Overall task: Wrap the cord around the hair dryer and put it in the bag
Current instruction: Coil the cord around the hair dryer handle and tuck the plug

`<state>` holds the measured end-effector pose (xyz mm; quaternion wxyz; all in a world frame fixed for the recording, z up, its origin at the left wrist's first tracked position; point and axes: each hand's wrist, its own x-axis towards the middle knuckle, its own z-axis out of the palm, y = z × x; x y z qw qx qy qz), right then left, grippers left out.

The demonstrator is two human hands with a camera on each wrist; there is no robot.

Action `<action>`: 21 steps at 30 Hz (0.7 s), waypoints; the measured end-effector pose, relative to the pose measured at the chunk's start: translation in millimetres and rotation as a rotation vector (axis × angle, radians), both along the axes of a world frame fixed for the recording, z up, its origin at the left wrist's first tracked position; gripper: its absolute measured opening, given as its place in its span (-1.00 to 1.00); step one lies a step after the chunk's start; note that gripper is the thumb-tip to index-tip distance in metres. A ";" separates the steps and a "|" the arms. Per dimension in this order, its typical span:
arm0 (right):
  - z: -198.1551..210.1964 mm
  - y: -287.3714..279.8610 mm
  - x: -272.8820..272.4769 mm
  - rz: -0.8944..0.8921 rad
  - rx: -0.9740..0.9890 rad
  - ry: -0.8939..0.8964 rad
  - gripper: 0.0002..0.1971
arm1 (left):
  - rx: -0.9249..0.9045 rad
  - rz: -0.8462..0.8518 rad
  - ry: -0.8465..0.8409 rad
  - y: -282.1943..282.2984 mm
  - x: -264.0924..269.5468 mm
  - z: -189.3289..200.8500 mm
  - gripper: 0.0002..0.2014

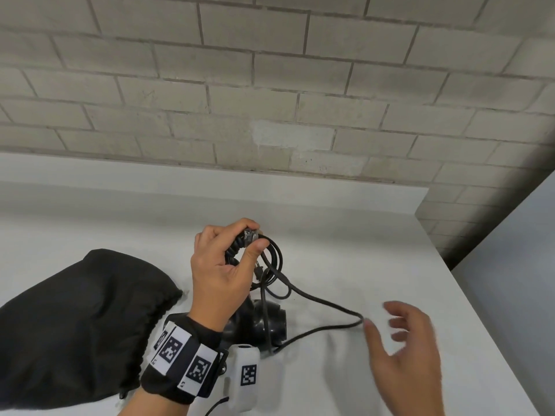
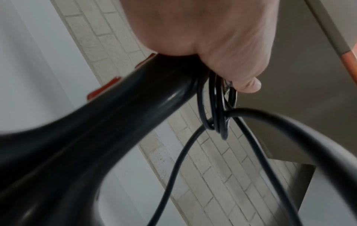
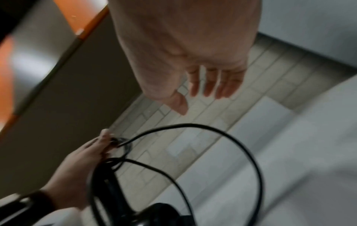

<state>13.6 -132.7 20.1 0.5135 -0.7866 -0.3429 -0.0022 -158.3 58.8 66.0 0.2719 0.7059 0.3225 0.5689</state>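
Black soft fabric bag (image 1: 78, 319) slumps at the table's (image 1: 345, 235) left. The left hand (image 1: 222, 265) grips the glossy hair dryer (image 1: 264, 322) handle and coiled cord (image 1: 318, 301), wristband printed with square markers. The right hand (image 1: 405, 349), blurred, seems spread, holding nothing.

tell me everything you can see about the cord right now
The cord is thin, black and looks rubbery. Several loops are gathered at the end of the hair dryer handle, pinched there in the grip of the left hand. The plug hangs beside those loops. A long slack loop runs out to the right over the white table and back toward the dryer. The right hand, open and blurred, is beside that bend; contact is unclear.
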 end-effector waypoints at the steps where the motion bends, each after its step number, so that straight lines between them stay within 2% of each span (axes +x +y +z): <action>1: 9.9 8.0 -14.5 0.104 0.077 -0.056 -0.79 | 0.005 0.008 0.013 -0.2 0.2 -0.4 -0.64; 3: 29.0 22.2 -43.0 0.357 0.125 -0.016 -0.91 | 0.008 0.026 0.029 -0.5 0.3 -0.7 -0.68; 5: 41.1 36.8 -65.1 0.569 -0.002 0.161 -0.91 | 0.005 0.039 0.038 -0.3 0.1 -0.4 -0.73; 7: 45.3 52.6 -79.5 0.661 -0.125 0.293 -0.91 | 0.009 0.042 0.042 -0.3 0.0 0.1 -0.79; 11: 51.4 70.1 -89.3 0.791 -0.047 0.687 -0.81 | 0.015 0.036 0.048 -1.0 -0.1 0.5 -0.80; 12: 51.8 67.0 -87.4 0.823 -0.020 0.692 -0.82 | 0.012 0.038 0.057 -0.7 0.0 0.8 -0.80; 14: 52.9 53.1 -79.1 0.919 -0.040 0.574 -0.83 | 0.004 0.033 0.061 0.6 0.5 1.8 -0.77; 17: 47.5 20.0 -51.6 0.995 -0.217 0.340 -0.87 | 0.002 0.008 0.041 3.6 1.4 2.5 -0.74; 18: 41.8 11.8 -42.2 0.988 -0.316 0.300 -0.81 | 0.001 0.005 0.035 5.0 1.7 2.0 -0.74; 20: 27.3 -0.4 -31.4 0.887 -0.557 0.278 -0.38 | -0.012 0.006 0.026 8.0 3.0 1.1 -0.76; 21: 10.6 -11.0 -24.7 0.792 -0.592 0.326 -0.40 | -0.019 0.006 0.023 9.1 3.6 0.8 -0.77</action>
